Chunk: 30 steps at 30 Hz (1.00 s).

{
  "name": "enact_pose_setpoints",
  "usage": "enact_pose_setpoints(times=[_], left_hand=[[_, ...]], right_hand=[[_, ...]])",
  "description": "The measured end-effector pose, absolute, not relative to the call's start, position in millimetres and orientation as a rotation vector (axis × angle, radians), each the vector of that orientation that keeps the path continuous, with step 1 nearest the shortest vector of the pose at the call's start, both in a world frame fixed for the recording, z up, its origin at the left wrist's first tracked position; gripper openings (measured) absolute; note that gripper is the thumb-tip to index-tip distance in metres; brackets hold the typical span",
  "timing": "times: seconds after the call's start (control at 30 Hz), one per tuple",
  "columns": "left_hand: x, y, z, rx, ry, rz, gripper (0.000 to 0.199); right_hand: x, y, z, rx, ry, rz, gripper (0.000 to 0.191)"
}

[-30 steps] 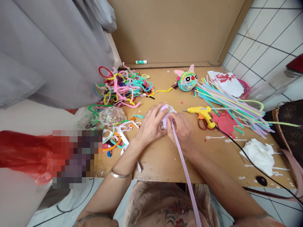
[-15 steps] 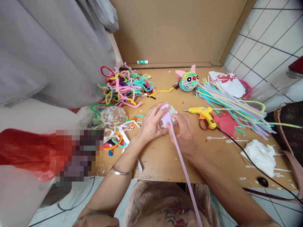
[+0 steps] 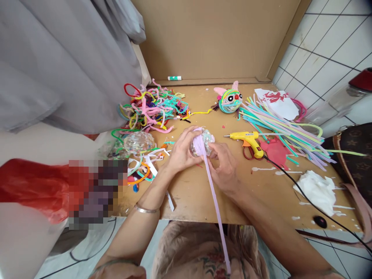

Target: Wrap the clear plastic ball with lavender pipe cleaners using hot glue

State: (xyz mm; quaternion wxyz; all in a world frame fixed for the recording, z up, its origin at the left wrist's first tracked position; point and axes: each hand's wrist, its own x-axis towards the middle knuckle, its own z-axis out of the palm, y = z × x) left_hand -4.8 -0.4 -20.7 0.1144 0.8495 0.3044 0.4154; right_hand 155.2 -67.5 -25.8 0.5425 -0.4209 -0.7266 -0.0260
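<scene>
Between my hands, just above the table, is a clear plastic ball (image 3: 207,138) with lilac pipe cleaner wound over its left side. My left hand (image 3: 184,149) is closed round that left side, fingers over the windings. One long lilac pipe cleaner (image 3: 213,193) trails from the ball down toward my lap. My right hand (image 3: 223,164) has its thumb and fingers bent against the ball's right side, beside the trailing strand. Behind the ball sits a finished-looking animal head (image 3: 229,100) with pink ears, eyes and a red nose.
A yellow glue gun (image 3: 247,139) lies to the right, its black cord running off the table. Straight pipe cleaners (image 3: 290,131) lie beyond it. At the left are tangled pipe cleaners (image 3: 151,104) and another clear ball (image 3: 139,141). A crumpled tissue (image 3: 316,192) lies near the right edge.
The ball has shifted slightly left and turned in my hands, showing more clear plastic on its right. The loose strand has swung left, and its lower end now shows.
</scene>
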Motion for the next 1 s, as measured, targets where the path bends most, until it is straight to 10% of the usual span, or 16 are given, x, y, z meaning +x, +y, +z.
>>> enact_pose_setpoints(times=[1.0], left_hand=[[-5.0, -7.8, -15.6, 2.604, 0.924, 1.041, 0.070]], right_hand=[[153.9, -55.1, -28.6, -1.012, -1.740, -0.246, 0.021]])
